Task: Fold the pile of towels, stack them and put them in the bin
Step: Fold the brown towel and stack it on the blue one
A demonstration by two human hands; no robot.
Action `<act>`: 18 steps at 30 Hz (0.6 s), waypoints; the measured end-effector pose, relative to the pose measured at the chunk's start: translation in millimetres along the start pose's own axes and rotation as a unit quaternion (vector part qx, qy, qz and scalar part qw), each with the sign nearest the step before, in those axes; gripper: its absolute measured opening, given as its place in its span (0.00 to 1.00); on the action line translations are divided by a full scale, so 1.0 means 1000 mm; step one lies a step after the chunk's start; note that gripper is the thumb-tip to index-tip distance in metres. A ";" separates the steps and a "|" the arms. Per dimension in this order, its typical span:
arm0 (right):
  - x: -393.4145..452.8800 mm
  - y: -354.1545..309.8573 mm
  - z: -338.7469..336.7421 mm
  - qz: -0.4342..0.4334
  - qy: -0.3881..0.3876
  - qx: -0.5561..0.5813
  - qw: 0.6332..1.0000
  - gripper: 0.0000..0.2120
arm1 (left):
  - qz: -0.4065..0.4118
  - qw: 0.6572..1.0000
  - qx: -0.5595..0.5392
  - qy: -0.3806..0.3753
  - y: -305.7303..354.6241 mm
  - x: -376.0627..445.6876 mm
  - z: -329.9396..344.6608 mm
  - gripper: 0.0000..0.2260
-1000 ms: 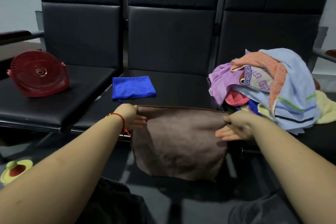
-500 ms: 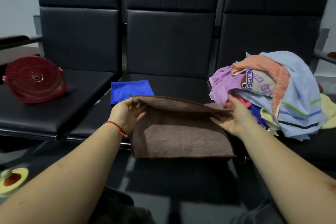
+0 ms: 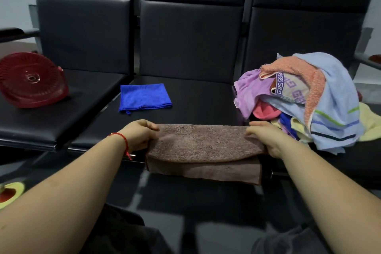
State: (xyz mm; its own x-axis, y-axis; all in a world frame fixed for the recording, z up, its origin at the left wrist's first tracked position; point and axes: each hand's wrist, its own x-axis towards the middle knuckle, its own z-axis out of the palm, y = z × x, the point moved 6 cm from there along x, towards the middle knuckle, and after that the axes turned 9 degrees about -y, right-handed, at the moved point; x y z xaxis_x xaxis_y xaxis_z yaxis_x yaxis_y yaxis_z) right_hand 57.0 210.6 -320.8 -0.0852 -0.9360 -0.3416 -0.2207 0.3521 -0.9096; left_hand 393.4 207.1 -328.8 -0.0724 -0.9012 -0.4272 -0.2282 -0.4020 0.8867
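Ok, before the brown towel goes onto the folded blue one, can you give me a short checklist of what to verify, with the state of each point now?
1. Both hands hold the towel: ok. The left hand and right hand grip the ends of the brown terry towel.
2. Fold edges aligned: not ok. A lower layer sticks out below the top layer at the front.
3. Landing spot ready: ok. The folded blue microfibre towel lies flat on the middle black seat.
4. Path free: ok. Nothing lies between the two towels.
5. Loose multicoloured towel pile stable: cannot tell.
6. Bin in reach: cannot tell.
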 end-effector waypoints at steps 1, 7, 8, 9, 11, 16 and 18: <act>0.002 0.001 0.000 -0.003 0.001 0.012 1.000 0.22 | 0.009 1.000 -0.001 -0.013 0.001 0.002 0.002 0.13; 0.010 0.005 0.007 0.030 -0.038 0.077 0.996 0.30 | 0.037 0.999 -0.008 -0.008 0.006 0.012 0.008 0.23; 0.013 0.005 0.007 0.023 -0.033 0.085 0.996 0.31 | 0.046 0.999 0.005 0.004 0.007 0.015 0.006 0.25; 0.017 0.003 0.006 0.008 -0.023 0.085 0.996 0.32 | 0.058 0.998 0.018 0.017 0.009 0.018 0.004 0.27; 0.026 0.000 0.002 -0.033 0.000 0.096 0.995 0.34 | 0.086 0.995 0.021 0.038 0.013 0.022 0.002 0.29; 0.039 0.000 0.003 -0.070 0.004 0.117 0.991 0.32 | 0.120 0.990 -0.002 0.072 0.017 0.031 0.001 0.27; 0.038 0.000 0.007 -0.076 -0.001 0.092 0.993 0.29 | 0.131 0.987 0.007 0.090 0.017 0.034 -0.003 0.28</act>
State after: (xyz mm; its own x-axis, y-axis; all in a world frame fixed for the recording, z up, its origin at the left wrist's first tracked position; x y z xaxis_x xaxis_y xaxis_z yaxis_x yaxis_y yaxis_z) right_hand 60.8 175.5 -335.5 -0.0622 -0.9783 -0.1977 -0.0494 0.2009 -0.9784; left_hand 390.3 169.2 -327.7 0.0434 -0.9887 -0.1436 -0.2375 -0.1499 0.9598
